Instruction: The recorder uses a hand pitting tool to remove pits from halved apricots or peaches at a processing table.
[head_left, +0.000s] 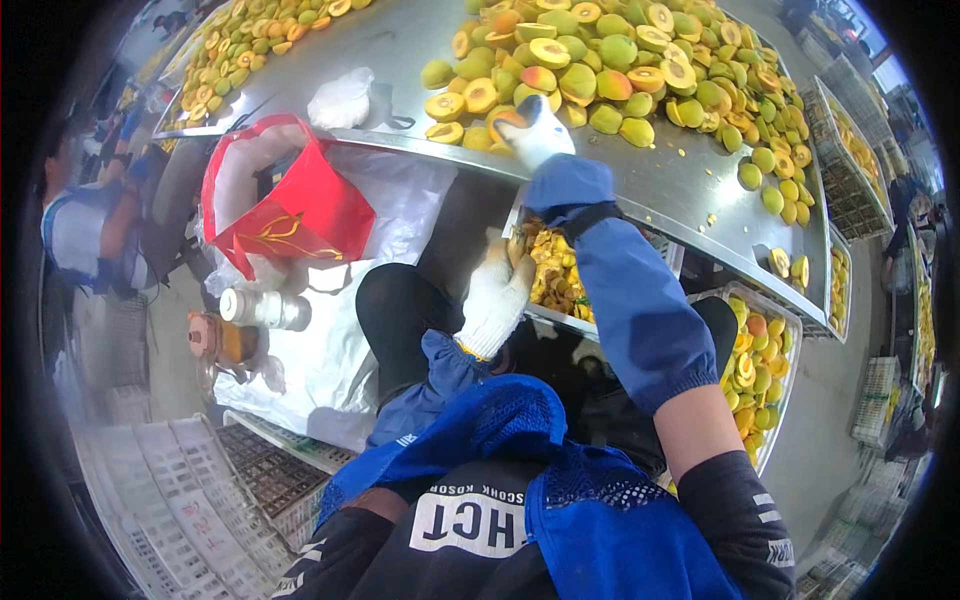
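Note:
My right hand (541, 139), in a white glove with dark fingertips, reaches to the near edge of a heap of yellow-green peaches (577, 79), many cut in half. Between its thumb and fingers is an orange-fleshed peach half (511, 120). My left hand (495, 296), in a white knit glove with stained fingertips, is at the left side of a tray (559, 318) below the table edge. Wet yellow-brown peach scraps or stones (553, 266) fill that tray. Whether something small sits in the left fingers cannot be made out.
The heap lies on a metal table (420, 82). A crate of peaches (757, 360) stands by my right knee. To the left are a red bag (300, 217), a clear bottle (266, 309), an amber container (225, 339) and stacked plastic crates (180, 495). Another person (97, 232) sits at far left.

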